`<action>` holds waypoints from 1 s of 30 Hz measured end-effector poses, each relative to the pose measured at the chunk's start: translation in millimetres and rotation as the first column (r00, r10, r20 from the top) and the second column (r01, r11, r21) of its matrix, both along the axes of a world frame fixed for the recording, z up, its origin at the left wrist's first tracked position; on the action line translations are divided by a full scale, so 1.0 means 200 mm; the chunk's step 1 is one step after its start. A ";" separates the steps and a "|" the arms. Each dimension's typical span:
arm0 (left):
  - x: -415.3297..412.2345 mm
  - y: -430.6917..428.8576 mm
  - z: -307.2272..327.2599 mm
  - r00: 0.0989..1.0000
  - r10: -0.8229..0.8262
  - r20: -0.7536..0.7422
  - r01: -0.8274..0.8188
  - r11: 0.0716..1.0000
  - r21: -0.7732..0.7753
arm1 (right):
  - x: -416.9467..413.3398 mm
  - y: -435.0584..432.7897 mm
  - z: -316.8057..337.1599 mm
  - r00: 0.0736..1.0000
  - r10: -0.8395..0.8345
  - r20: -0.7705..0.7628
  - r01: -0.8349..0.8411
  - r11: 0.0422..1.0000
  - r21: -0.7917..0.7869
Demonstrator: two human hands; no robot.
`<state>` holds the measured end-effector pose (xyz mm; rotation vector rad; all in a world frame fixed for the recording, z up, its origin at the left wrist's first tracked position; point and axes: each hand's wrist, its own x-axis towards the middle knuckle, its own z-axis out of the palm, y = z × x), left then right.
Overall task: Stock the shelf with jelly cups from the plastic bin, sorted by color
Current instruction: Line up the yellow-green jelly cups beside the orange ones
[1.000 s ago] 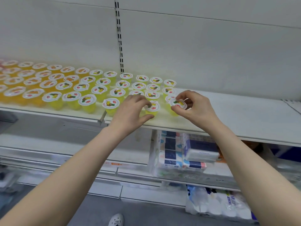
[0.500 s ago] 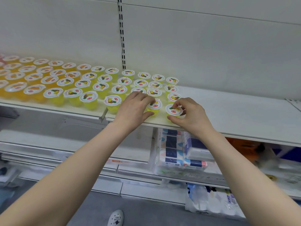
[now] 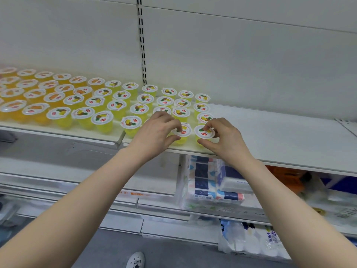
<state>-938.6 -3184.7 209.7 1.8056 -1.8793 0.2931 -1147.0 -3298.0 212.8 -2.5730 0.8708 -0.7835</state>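
Reaches with both bare arms to the front edge of the white metal shelf (image 3: pixel 280 132). Pinches with the left hand (image 3: pixel 156 132) a small clear plastic yellow jelly cup (image 3: pixel 185 131) with a round white foil lid, fingers curled over the lid and thumb against the cup's side. Clamps with the right hand (image 3: pixel 224 136) a second yellow jelly cup (image 3: pixel 202 132) of the same kind, just beside the first on its right, fingertips on the lid and thumb low at the cup's front. Has both cups upright on the shelf at its front edge, at the right end of the rows of yellow jelly cups (image 3: pixel 116 105) across the shelf's middle. Shows orange jelly cups (image 3: pixel 34 109) massed toward the shelf's left end. Shows, below the front edge, wrapped blue-and-white tissue packs (image 3: pixel 208 182) on a lower shelf, and a white shoe (image 3: pixel 136 260) on the grey floor.
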 end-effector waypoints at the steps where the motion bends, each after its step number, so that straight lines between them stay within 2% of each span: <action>1: 0.00 0.00 0.00 1.000 -0.004 0.002 0.004 1.000 0.006 | 0.00 0.00 0.00 1.000 0.001 0.002 -0.001 1.000 -0.001; 7: 0.01 0.01 0.00 1.000 -0.010 0.016 0.010 1.000 0.010 | -0.03 -0.02 -0.01 1.000 0.022 0.003 -0.022 0.999 -0.040; 13: 0.06 -0.09 0.09 0.997 0.068 -0.021 -0.068 0.998 0.000 | -0.04 -0.16 0.10 0.994 -0.065 0.092 0.071 0.995 -0.066; 19: 0.18 -0.36 0.20 0.991 0.133 -0.016 -0.130 0.985 0.116 | 0.13 -0.44 0.16 0.985 -0.164 -0.048 0.164 0.986 -0.007; 30: 0.38 -0.75 0.21 0.997 0.011 0.076 -0.028 0.976 0.216 | 0.52 -0.66 0.19 0.893 -0.368 -0.258 0.409 0.903 0.129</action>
